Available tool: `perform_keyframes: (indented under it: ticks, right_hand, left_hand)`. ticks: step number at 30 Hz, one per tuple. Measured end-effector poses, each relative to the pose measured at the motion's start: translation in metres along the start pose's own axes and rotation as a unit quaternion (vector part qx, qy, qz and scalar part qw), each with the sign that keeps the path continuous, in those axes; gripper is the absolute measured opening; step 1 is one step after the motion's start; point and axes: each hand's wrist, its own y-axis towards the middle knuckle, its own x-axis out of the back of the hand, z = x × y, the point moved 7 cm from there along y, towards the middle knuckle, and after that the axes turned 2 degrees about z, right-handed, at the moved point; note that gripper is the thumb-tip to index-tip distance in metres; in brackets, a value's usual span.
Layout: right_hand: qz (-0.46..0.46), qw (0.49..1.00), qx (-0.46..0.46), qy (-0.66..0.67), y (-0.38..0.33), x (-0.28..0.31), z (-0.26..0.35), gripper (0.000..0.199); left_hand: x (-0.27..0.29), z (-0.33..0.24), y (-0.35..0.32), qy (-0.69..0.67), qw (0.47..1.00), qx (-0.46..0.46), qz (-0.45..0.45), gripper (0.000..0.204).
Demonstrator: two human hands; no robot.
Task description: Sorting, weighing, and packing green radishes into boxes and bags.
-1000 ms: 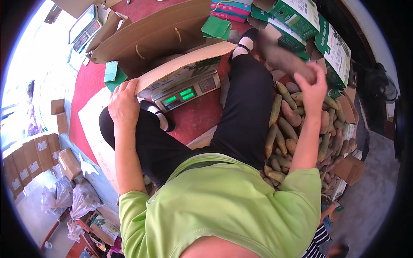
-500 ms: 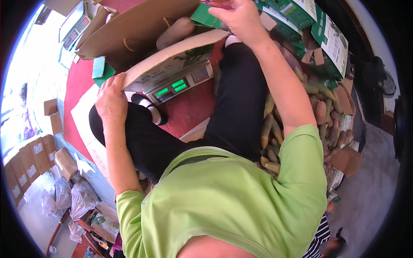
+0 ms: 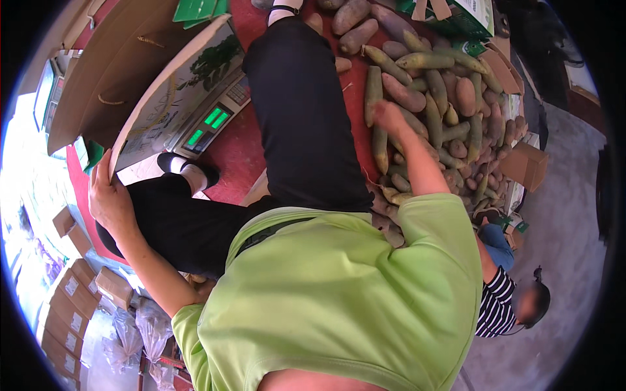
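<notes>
A cardboard box [image 3: 163,98] with green flaps stands tilted on a digital scale [image 3: 208,127] whose green display is lit. My left hand [image 3: 109,203] grips the near left corner of its printed wall. My right hand [image 3: 392,120] is over a heap at my right, touching or just above the long green radishes [image 3: 373,98]; its fingers are smeared by motion, so whether it grasps one is unclear. Among these lie thick reddish-brown roots [image 3: 403,93] that look like sweet potatoes. The box's bottom is hidden.
My black-trousered legs straddle the scale on a red mat [image 3: 238,153]. Green-and-white cartons [image 3: 466,16] stand beyond the heap. A person in a striped shirt [image 3: 497,306] crouches at the lower right. Cardboard boxes [image 3: 75,293] and plastic bags [image 3: 154,326] stand at the lower left.
My right hand has left the box's far end and come over to the heap. My left hand stays on the box's corner. My view has turned right, showing more of the heap.
</notes>
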Motion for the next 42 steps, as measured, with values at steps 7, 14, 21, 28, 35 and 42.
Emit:
perform_keyframes:
  ticks: [7, 14, 21, 28, 35, 42]
  right_hand:
    - [0.215, 0.966, -0.075, -0.124, -0.085, -0.146, -0.072, 0.039]
    - [-0.191, 0.966, -0.170, 0.031, -0.076, -0.074, -0.070, 0.044]
    - [-0.135, 0.976, -0.170, -0.005, -0.021, -0.046, -0.074, 0.073]
    - [-0.084, 0.964, -0.244, -0.063, -0.011, -0.071, -0.047, 0.060]
    - [-0.126, 0.981, -0.149, 0.020, -0.032, -0.059, -0.035, 0.054]
    - [-0.245, 0.951, -0.006, 0.190, -0.022, 0.030, 0.001, 0.047]
  left_hand:
    - [0.001, 0.001, -0.001, 0.011, 1.000, -0.001, -0.012, 0.041]
    - [0.002, 0.002, -0.002, 0.018, 1.000, -0.005, -0.012, 0.043]
    - [0.008, -0.013, 0.002, 0.003, 1.000, -0.011, -0.016, 0.043]
    - [0.015, -0.015, 0.002, 0.002, 1.000, 0.018, -0.014, 0.039]
    - [0.012, -0.012, 0.002, -0.004, 1.000, 0.000, 0.003, 0.038]
    - [0.015, -0.011, 0.003, -0.020, 1.000, -0.008, 0.000, 0.037]
